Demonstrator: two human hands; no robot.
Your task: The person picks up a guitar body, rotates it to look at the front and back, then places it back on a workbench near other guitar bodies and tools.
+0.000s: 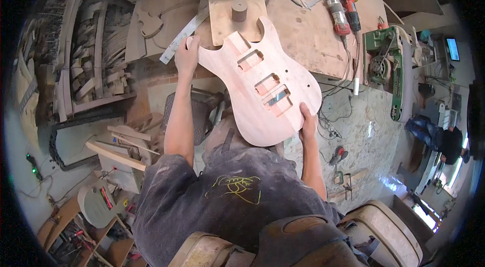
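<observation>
A pale wooden electric guitar body (247, 100) is held up in front of me, tilted, with pickup cutouts and a neck pocket cut into it. My left hand (187, 55) is closed around its horn at the upper left. At the lower right edge, my right hand (308, 119) grips the rounded end, thumb on the face and fingers hidden beneath. Just beyond the body, a square wooden board (218, 14) with a round sanding drum (239, 11) on it sits on the workbench (313, 39).
Two power tools (339, 18) with cords lie on the bench at the right. A long metal ruler (177, 42) crosses its left side. Wood offcuts (96, 59) fill a rack at the left. A green machine (386, 59) stands at the right; another person (444, 140) is farther off.
</observation>
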